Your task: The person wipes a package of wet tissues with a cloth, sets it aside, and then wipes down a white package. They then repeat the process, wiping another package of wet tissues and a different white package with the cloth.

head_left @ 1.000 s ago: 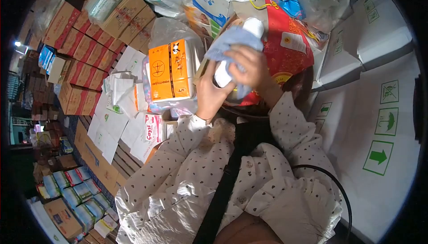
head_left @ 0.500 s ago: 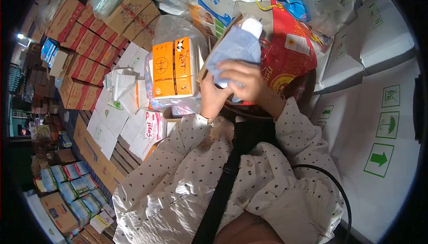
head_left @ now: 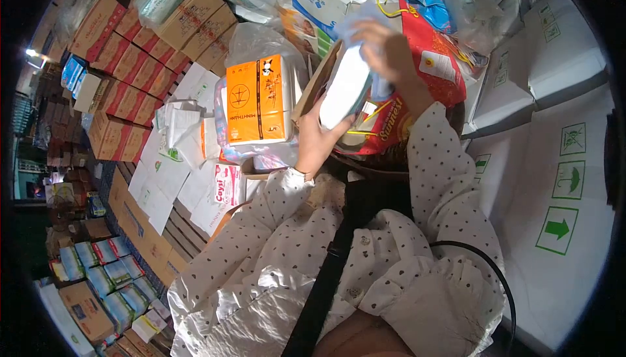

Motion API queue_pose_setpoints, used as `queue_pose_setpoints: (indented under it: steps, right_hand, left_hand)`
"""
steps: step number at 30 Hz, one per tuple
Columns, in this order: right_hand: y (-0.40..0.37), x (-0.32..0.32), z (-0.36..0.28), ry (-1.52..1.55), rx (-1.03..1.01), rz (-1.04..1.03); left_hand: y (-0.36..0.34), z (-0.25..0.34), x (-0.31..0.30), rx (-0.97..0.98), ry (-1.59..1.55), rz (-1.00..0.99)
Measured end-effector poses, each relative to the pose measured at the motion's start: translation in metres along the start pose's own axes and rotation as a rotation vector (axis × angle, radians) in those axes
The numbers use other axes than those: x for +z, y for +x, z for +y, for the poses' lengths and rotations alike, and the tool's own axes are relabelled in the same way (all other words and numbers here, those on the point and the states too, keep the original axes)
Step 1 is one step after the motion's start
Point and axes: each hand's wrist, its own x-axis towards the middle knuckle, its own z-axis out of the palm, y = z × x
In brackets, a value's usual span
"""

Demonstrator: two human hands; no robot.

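A white oblong container (head_left: 345, 86) is tilted in front of me, its bright face toward the camera. My left hand (head_left: 317, 140) is closed around its lower end. A light blue cloth (head_left: 381, 88) lies along the container's right side and upper end, with my right hand (head_left: 390, 54) closed on it, blurred by motion. Behind the container is a cardboard flap (head_left: 312, 91). Below and to the right, a red and gold printed bag (head_left: 424, 73) sits in a dark round tub (head_left: 450, 132).
Left of my hands stands an orange-wrapped paper pack (head_left: 255, 101), with a small Caysi box (head_left: 226, 184) nearer me. White cartons (head_left: 561, 181) with green symbols line the right side. Red and brown cartons (head_left: 127, 63) are stacked at the left. A black strap (head_left: 326, 266) crosses my front.
My right hand and the blue cloth have moved up and right, uncovering the white container's face. My left hand still grips its lower end.
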Motion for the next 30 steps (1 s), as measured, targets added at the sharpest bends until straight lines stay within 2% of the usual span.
queue_pose_setpoints:
  steps: [2,5,7,9,10,12,14,16,17,20,25,28,30]
  right_hand:
    - [0.005,-0.001,0.004,-0.111,0.158,0.186]
    - [-0.007,0.008,-0.023,-0.078,0.196,0.096]
    - [-0.018,0.017,-0.055,0.12,0.046,0.115]
    - [-0.028,0.025,-0.085,0.2,-0.012,0.015]
    - [-0.032,0.028,-0.098,0.199,-0.011,0.013]
    - [-0.038,0.033,-0.114,0.239,-0.081,0.042]
    - [-0.039,0.029,-0.109,0.275,-0.098,0.035]
    - [-0.039,0.023,-0.09,0.184,-0.034,-0.001]
    - [-0.037,0.022,-0.076,0.111,-0.015,0.031]
    - [-0.02,0.004,-0.037,-0.009,-0.06,0.094]
    - [-0.006,0.001,-0.004,-0.113,0.178,0.189]
    - [-0.014,0.007,-0.042,-0.109,0.127,0.134]
    - [-0.023,0.017,-0.067,0.05,0.081,0.079]
  left_hand:
    - [0.0,-0.002,0.001,-0.018,0.004,-0.006]
    - [0.002,0.004,0.0,-0.023,0.011,0.008]
    - [0.001,0.004,-0.001,-0.016,0.011,0.023]
    - [0.002,-0.006,-0.005,-0.216,0.075,-0.084]
    - [0.0,-0.014,-0.003,-0.217,0.073,-0.084]
    - [-0.002,-0.024,0.0,-0.003,0.113,0.049]
    - [-0.008,-0.021,0.002,0.032,0.078,0.094]
    - [-0.01,-0.005,0.001,0.004,0.156,0.046]
    - [-0.01,-0.005,0.0,-0.115,0.105,-0.037]
    - [-0.01,0.002,0.006,-0.054,0.039,0.013]
    - [-0.009,0.004,0.004,-0.054,0.038,-0.008]
    - [-0.002,0.004,0.003,-0.049,0.063,0.011]
    - [0.001,0.004,-0.002,-0.044,0.088,-0.013]
